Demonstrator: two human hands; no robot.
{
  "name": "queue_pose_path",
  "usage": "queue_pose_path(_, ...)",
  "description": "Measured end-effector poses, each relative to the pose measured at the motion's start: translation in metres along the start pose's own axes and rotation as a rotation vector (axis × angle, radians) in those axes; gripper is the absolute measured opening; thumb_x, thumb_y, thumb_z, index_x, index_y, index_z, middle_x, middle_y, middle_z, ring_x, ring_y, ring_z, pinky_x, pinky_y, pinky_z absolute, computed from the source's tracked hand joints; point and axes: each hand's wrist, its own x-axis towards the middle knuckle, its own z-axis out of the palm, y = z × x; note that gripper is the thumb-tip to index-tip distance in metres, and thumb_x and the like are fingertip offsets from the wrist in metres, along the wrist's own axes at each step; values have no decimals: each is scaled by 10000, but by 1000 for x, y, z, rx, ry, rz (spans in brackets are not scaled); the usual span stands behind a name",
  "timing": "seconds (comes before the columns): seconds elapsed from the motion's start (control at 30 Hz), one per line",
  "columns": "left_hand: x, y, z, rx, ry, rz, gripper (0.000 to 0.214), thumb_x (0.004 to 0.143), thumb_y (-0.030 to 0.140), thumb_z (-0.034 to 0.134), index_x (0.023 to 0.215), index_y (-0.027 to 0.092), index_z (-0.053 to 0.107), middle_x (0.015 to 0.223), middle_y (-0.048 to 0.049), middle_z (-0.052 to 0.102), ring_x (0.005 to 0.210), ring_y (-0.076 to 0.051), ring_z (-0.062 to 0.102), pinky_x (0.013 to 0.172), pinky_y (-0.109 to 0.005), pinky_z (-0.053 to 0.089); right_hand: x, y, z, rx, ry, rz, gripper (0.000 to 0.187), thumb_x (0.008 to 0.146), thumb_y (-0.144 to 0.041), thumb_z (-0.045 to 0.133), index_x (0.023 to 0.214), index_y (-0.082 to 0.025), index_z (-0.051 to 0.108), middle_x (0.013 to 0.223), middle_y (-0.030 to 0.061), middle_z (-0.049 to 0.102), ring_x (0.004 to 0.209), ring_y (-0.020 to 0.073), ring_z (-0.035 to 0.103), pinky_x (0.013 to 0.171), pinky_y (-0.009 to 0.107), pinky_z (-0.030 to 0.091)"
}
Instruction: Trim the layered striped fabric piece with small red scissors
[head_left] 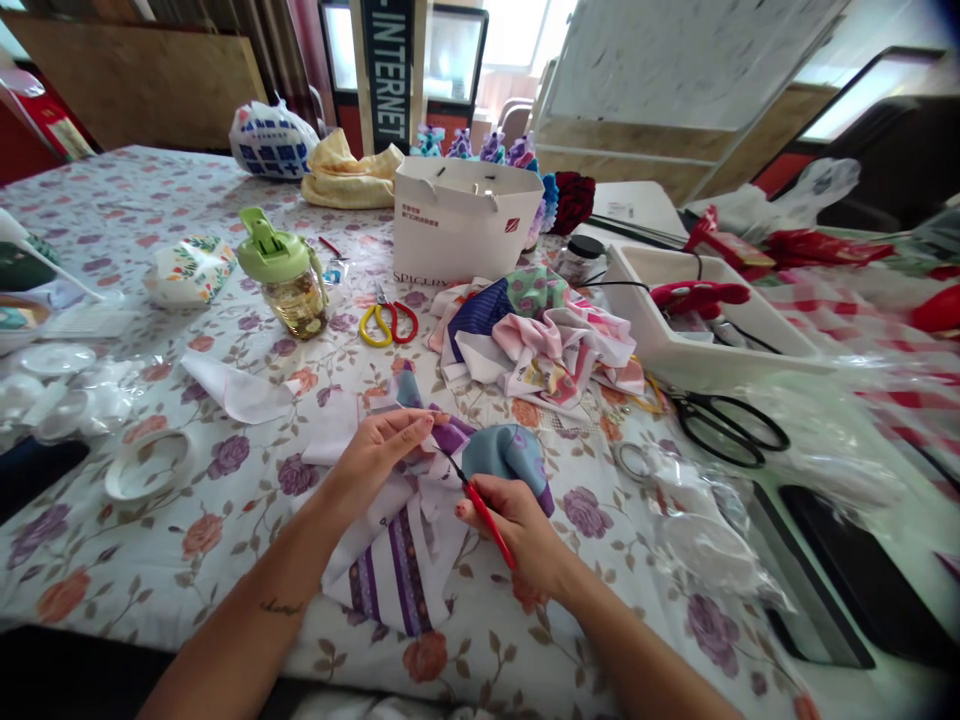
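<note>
The left hand (384, 450) pinches an edge of soft purple and blue-grey fabric (501, 455) between thumb and fingers, near the middle of the near side of the counter with its white, flower-printed covering (255, 535). The right hand (525, 525) is closed around a slim red-handled tool with a thin dark tip (491, 525); the tip slants far and left toward the left fingertips and lies at the fabric. Whether it touches the fabric or passes through it, I cannot tell. Most of the fabric bunches on the far side of the right hand.

Near and between the forearms lies a white cloth piece with purple patterned stripes (405, 570). On the far side of the hands, slightly right, sits a crumpled heap of pink, white, green and navy cloth (547, 340). Left of the heap rest small scissors with one yellow and one red handle (391, 325), and farther left stands a clear bottle with a pale green lid (281, 268). A white paper bag with rope handles (465, 220) stands beyond the heap.

To the right are large black-handled scissors (697, 403), just on the near side of a white rectangular plastic tray (720, 357). A white ring-shaped roll (150, 491) lies to the left.
</note>
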Motion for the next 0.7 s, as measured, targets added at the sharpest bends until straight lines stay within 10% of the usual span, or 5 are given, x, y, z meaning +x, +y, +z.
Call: queue_pose_path(0.7,-7,-4,7,271,87,165,402,697,230,805,1082,134,740,818,-57,746,730,-175,686,706,-271,562,13,16,-2,118,-73,-114,509,848,-616,580,636,-217,346,556,-76,273,528,104,197,478,260,161)
